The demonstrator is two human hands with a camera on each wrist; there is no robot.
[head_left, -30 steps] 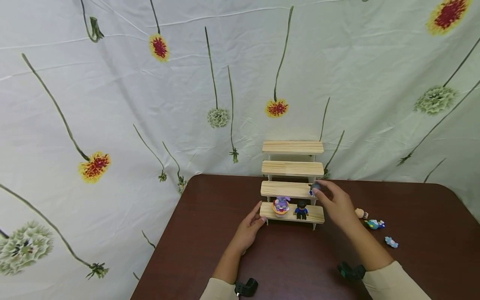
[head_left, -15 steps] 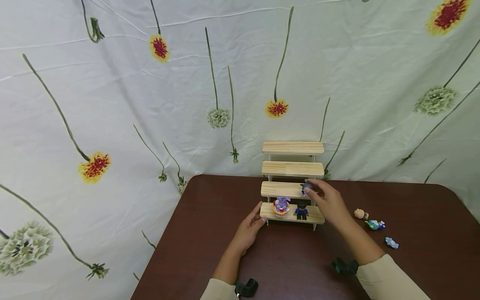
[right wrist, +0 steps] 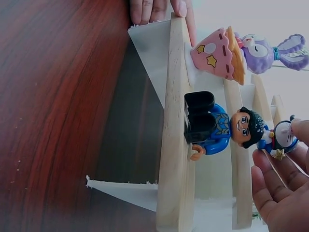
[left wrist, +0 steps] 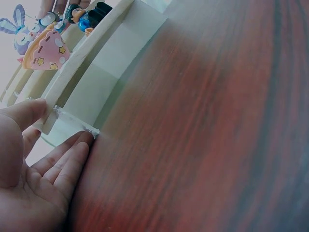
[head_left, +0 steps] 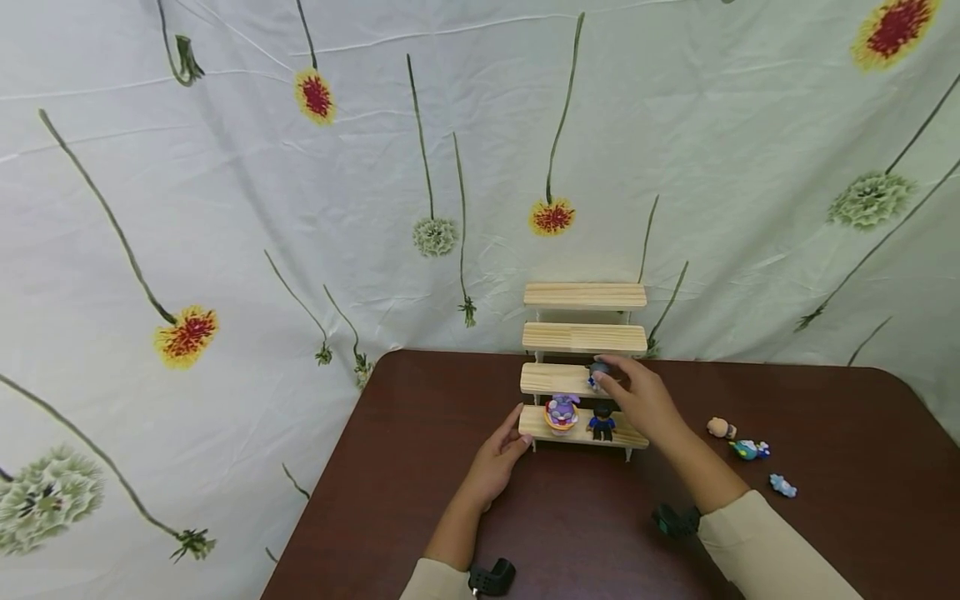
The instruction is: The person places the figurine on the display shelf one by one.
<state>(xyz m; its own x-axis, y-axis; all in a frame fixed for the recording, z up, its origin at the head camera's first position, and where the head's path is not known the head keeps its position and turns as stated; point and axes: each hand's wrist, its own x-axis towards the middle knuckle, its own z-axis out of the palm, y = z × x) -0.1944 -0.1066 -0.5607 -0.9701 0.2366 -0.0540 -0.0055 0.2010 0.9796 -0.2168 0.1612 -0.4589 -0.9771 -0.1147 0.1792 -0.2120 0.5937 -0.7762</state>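
A stepped wooden display stand (head_left: pixel 633 430) stands at the table's back edge. My left hand (head_left: pixel 492 461) grips the left end of its lowest step, with the thumb (left wrist: pixel 36 110) against the board and some fingertips at the white side support. Between thumb and fingers my right hand (head_left: pixel 643 402) pinches a small cat figurine (right wrist: pixel 284 135) with a white face, whiskers and a gold star. It is at the second step from the bottom; contact with the board cannot be made out. Upright on the lowest step are a purple rabbit figurine (head_left: pixel 562 412) in a pink cup and a black-haired toy figure (right wrist: pixel 212 123).
To the right of the stand, a beige toy (head_left: pixel 721 428), a blue-green toy (head_left: pixel 749 450) and a light-blue toy (head_left: pixel 783 486) lie on the dark brown table (head_left: pixel 570 525). A white flower-printed cloth (head_left: pixel 360 183) hangs behind the table.
My right hand has slid leftward along the second step with the cat figurine, from its right end toward the middle. My left hand keeps its place on the stand.
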